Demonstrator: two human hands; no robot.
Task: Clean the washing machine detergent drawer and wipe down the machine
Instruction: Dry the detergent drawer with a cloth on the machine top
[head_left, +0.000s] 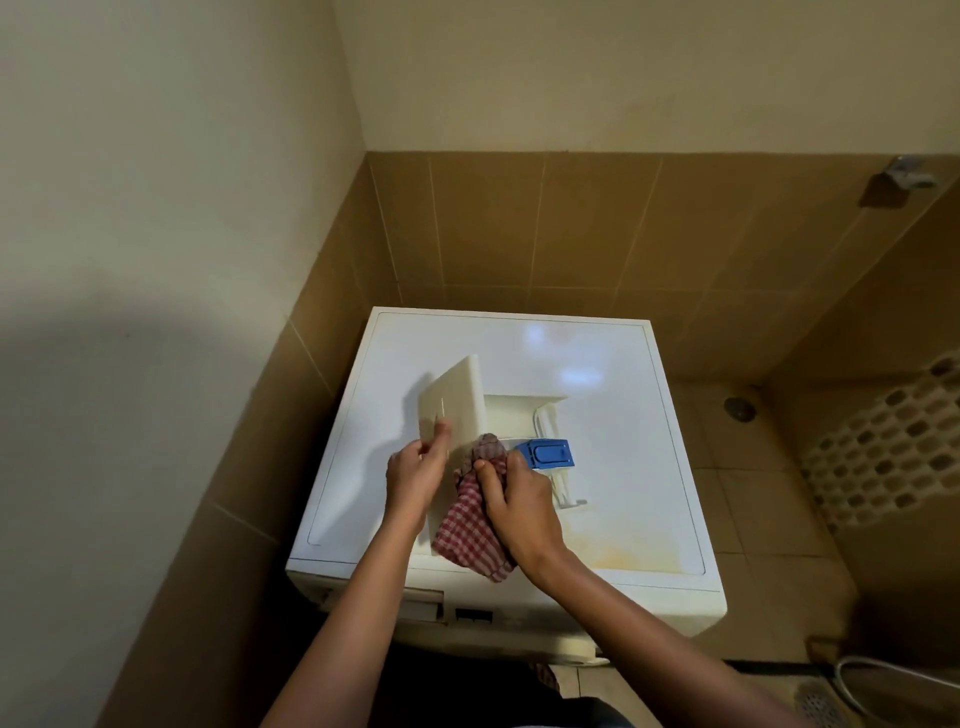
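Right fingers (518, 463) round cloth (470, 530); left (441, 434), drawer (453, 397)

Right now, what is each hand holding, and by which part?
The left hand holds the detergent drawer by its front panel's near edge; the right hand grips the red checked cloth at its bunched top end.

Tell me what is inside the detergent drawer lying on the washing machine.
A blue insert sits in the detergent drawer, and the right hand holds a red checked cloth in it. The far compartment looks bare. Whatever lies under cloth and hand is hidden.
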